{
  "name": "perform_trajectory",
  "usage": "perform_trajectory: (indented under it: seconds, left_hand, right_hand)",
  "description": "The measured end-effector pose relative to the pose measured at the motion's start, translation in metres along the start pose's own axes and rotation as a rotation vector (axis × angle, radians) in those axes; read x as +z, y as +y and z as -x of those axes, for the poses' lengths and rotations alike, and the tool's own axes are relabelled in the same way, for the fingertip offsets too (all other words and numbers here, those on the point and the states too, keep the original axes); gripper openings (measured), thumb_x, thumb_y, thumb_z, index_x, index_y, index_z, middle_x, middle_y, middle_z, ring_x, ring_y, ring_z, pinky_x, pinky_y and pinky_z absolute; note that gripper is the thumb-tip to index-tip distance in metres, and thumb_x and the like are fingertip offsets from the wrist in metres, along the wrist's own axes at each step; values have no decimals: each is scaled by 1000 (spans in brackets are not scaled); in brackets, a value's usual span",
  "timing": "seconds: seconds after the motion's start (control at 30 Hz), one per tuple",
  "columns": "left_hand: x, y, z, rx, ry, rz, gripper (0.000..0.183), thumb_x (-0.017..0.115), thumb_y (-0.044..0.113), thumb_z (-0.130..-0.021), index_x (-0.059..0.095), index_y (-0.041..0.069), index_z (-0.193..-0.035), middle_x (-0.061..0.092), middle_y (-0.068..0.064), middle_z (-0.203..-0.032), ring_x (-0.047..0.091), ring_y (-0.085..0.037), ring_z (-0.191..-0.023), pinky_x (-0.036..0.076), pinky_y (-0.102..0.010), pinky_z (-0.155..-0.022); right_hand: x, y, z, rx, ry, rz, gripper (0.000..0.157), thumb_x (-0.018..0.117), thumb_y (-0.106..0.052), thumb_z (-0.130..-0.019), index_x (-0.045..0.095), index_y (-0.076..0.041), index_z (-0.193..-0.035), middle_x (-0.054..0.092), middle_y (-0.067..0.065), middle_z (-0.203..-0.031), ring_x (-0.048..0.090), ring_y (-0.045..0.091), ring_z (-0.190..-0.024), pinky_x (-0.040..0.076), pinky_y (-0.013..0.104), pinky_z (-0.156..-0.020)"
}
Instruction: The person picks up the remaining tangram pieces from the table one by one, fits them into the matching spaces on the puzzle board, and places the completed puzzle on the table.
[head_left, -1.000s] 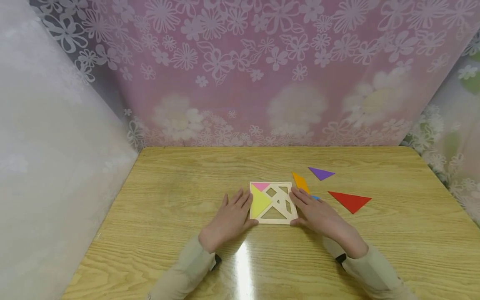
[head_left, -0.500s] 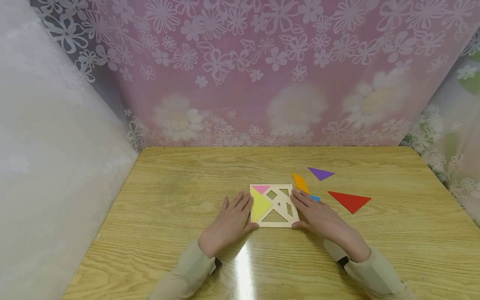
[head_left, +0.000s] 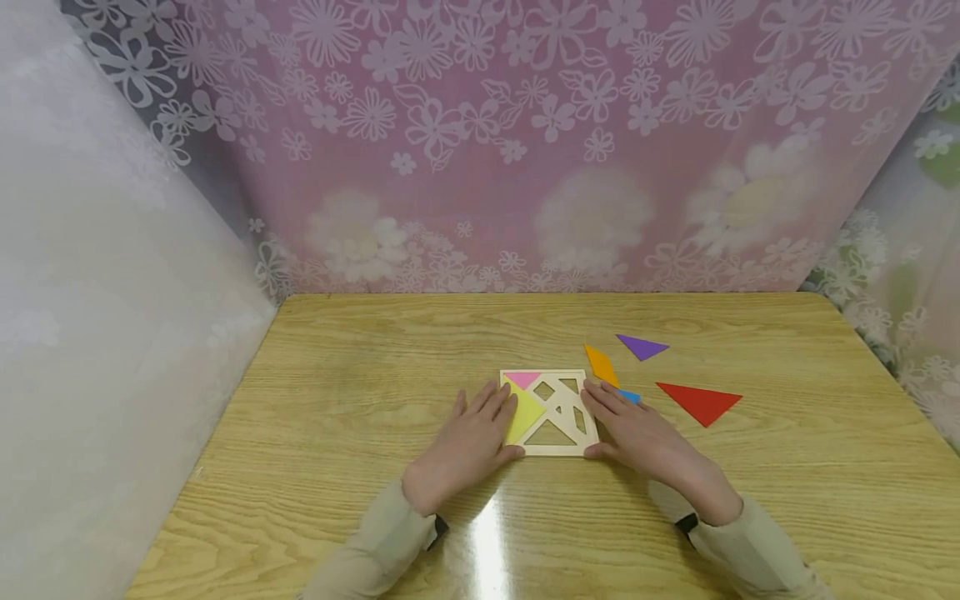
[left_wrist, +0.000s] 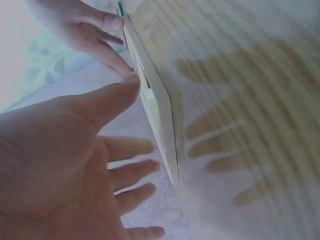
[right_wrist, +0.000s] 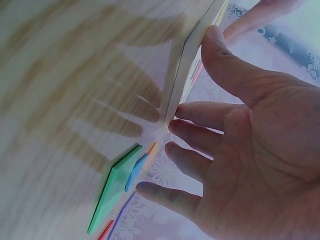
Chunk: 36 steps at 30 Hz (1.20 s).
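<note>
A light wooden tangram tray (head_left: 555, 451) lies flat on the table between my two hands. A yellow triangle (head_left: 531, 408) and a pink triangle (head_left: 522, 379) fill its left part; the other cutouts show bare. My left hand (head_left: 465, 437) is at the left side, straight fingers reaching over the yellow triangle, thumb by the near left corner. In the left wrist view those fingers stand spread beside the tray's edge. My right hand (head_left: 637, 427) has straight fingertips along the right edge, thumb at the near right corner. Its fingers partly cover a blue piece (head_left: 630, 397).
Right of the tray lie an orange parallelogram (head_left: 602, 365), a purple triangle (head_left: 642, 346) and a large red triangle (head_left: 701, 402). A green piece (right_wrist: 114, 187) shows in the right wrist view, hidden beneath my right hand in the head view. A floral curtain (head_left: 480, 208) hangs behind the table.
The tray has slid slightly toward me, both hands at its sides. My left hand has since shifted right, its fingers now reaching further over the yellow triangle.
</note>
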<state>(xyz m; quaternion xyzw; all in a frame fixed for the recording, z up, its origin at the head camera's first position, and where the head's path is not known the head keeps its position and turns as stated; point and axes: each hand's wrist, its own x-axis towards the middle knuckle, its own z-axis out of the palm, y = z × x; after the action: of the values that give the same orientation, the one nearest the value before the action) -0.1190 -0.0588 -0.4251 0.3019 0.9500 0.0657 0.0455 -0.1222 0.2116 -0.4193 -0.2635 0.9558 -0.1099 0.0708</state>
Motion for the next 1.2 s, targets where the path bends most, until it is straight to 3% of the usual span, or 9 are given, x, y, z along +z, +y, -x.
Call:
perform_trajectory:
  seconds: [0.27,0.43,0.6,0.7,0.8,0.9,1.0,1.2]
  left_hand:
    - [4,10,-7,52,-28,-37,67,49,44,-105,32,9,-160,26,-5,-167,24,-24,-154,26,-60,-119]
    - [7,12,-6,45,-60,-39,66,48,43,-106,32,8,-160,25,-5,-167,28,-23,-152,29,-60,-118]
    - [9,12,-7,42,-49,-52,66,48,44,-105,33,9,-159,26,-5,-167,29,-22,-152,31,-60,-116]
    - [8,12,-7,44,-41,-50,66,50,43,-105,35,9,-159,28,-5,-166,31,-23,-151,32,-61,-116]
    - [8,13,-6,50,-33,-44,65,51,42,-104,36,8,-158,30,-6,-165,32,-23,-151,33,-60,-115]
    - [8,13,-6,54,-30,-39,65,51,42,-105,36,7,-158,30,-6,-165,32,-23,-151,34,-60,-115]
    - [9,13,-5,54,-32,-34,65,51,42,-105,36,7,-158,30,-5,-165,31,-22,-151,33,-61,-115]
    - [9,12,-5,53,-33,-26,65,51,41,-105,35,7,-158,29,-5,-165,31,-22,-151,32,-61,-115]
  right_hand:
    - [0,0,0,-13,20,5,80,73,-37,-91,42,5,-151,37,23,-158,37,43,-144,41,64,-106]
    - [0,1,1,-18,28,6,79,74,-37,-91,43,6,-150,38,24,-158,38,43,-143,42,62,-106]
    - [0,4,-1,-35,33,6,77,74,-35,-90,46,6,-149,39,25,-156,40,45,-142,42,62,-106]
    - [-4,10,-1,-6,48,-22,74,76,-33,-90,48,3,-148,43,24,-154,37,48,-142,40,63,-107]
    - [-11,18,1,40,95,-20,67,77,-30,-89,54,-2,-146,49,24,-149,40,49,-140,47,61,-100]
    - [-19,32,4,83,145,17,57,78,-25,-89,61,-3,-139,58,24,-139,54,48,-127,57,53,-83]
    - [-26,50,7,136,175,36,42,78,-19,-89,68,-2,-126,67,22,-122,66,43,-103,58,46,-66]
    - [-31,82,13,212,137,91,30,82,-10,-84,72,2,-109,70,18,-99,66,39,-86,57,48,-67]
